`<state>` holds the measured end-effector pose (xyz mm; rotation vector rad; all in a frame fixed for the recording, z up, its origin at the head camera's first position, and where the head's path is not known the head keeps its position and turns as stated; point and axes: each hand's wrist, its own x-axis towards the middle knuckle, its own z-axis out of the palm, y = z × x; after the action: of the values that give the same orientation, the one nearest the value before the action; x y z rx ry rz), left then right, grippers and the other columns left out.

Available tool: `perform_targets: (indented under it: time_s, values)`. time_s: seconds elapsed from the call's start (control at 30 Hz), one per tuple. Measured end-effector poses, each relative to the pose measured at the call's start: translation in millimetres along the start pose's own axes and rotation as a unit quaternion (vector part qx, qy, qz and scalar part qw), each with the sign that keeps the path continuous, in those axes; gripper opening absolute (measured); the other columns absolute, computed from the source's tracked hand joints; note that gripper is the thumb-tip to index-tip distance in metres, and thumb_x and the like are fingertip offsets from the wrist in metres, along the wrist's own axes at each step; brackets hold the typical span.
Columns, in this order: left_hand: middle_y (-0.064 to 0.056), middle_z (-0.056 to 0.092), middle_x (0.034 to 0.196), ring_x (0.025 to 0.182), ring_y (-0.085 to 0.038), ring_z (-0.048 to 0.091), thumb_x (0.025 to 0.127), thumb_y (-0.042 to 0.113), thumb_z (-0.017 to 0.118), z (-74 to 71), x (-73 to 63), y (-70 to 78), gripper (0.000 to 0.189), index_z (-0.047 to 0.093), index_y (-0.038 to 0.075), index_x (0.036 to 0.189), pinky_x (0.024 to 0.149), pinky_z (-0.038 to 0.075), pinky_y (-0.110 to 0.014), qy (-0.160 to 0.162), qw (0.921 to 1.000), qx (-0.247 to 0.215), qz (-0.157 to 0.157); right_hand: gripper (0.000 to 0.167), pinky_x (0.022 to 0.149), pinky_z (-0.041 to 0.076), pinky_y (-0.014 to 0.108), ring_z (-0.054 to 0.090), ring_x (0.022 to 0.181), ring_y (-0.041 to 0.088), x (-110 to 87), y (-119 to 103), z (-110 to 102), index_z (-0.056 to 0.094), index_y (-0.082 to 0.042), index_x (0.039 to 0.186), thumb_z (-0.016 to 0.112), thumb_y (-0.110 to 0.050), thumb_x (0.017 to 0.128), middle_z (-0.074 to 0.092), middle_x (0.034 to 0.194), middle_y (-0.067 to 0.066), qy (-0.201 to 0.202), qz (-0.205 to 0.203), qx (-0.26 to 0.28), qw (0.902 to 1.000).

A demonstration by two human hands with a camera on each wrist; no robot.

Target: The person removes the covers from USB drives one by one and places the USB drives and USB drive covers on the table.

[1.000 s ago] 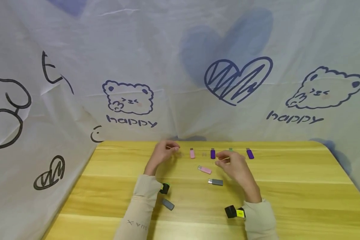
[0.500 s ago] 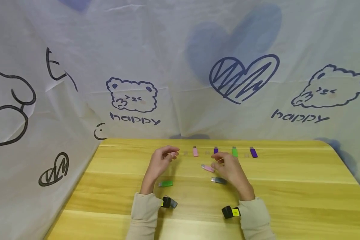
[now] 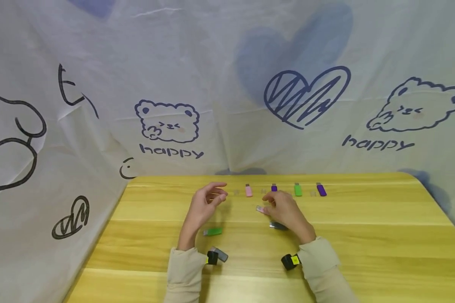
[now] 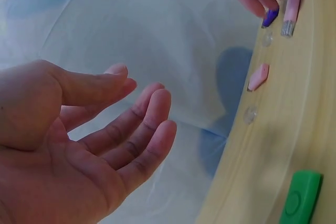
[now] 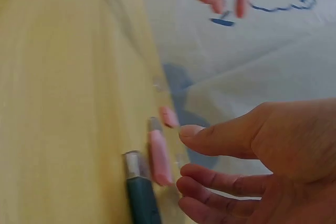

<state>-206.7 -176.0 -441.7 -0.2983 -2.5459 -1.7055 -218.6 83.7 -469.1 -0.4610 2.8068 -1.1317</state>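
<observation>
Overlapping pink stick point(image 3: 261, 209), grey stick point(image 3: 277, 226), purple stick point(image 3: 274, 187) (head view): right hand point(image 3: 286, 209).

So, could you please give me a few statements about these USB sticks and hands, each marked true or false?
1. The left hand grips the front green stick. False: it holds nothing, and that stick lies on the table.
2. In the back row, a green back-row stick lies between two purple sticks. True.
3. The stick at the right end of the back row is pink. False: it is purple.
4. The right hand has its thumb and fingers apart, gripping nothing. True.
5. The person's sleeves are black. False: they are beige.
</observation>
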Motion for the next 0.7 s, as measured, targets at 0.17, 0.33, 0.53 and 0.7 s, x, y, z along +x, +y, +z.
perform_targets:
  time_s: [0.17,0.33,0.53,0.7]
  values:
    - [-0.015,0.072,0.108,0.100,-0.027,0.070,0.099,0.001,0.066,3.9,-1.2,6.5,0.029,0.069,0.005,0.127,0.091,0.057,-0.043,-0.002,1.0000,-0.002,0.009,0.026,0.080,0.055,0.047,0.062,0.092,0.028,4.5,-2,9,0.071,0.003,0.117,0.074,-0.011,0.095,0.068,0.105,0.015,-0.001,-0.004,-0.037,0.9993]
    - [-0.017,0.071,0.110,0.100,-0.028,0.070,0.099,0.002,0.066,6.3,-1.5,14.1,0.027,0.069,0.005,0.126,0.091,0.057,-0.044,0.000,0.9999,0.005,0.011,0.020,0.079,0.055,0.045,0.063,0.091,0.029,8.9,-1,18,0.073,0.005,0.111,0.075,-0.005,0.093,0.069,0.101,0.015,0.006,-0.005,-0.061,0.9981]
    - [-0.015,0.071,0.110,0.101,-0.029,0.070,0.100,0.002,0.065,6.4,-1.9,18.7,0.026,0.069,0.004,0.125,0.091,0.057,-0.044,-0.002,0.9998,0.012,0.013,0.006,0.068,0.054,0.039,0.062,0.075,0.021,12.6,-2,20,0.073,-0.001,0.096,0.075,-0.005,0.093,0.067,0.084,0.005,0.011,0.004,-0.056,0.9983]
    - [-0.013,0.071,0.108,0.101,-0.029,0.070,0.099,0.001,0.066,7.7,-0.5,20.6,0.025,0.070,0.004,0.123,0.090,0.058,-0.043,-0.003,0.9998,0.011,0.019,0.004,0.063,0.049,0.033,0.054,0.070,0.018,10.1,-4,10,0.068,-0.003,0.094,0.071,-0.005,0.096,0.060,0.079,0.002,0.014,0.022,-0.022,0.9994]
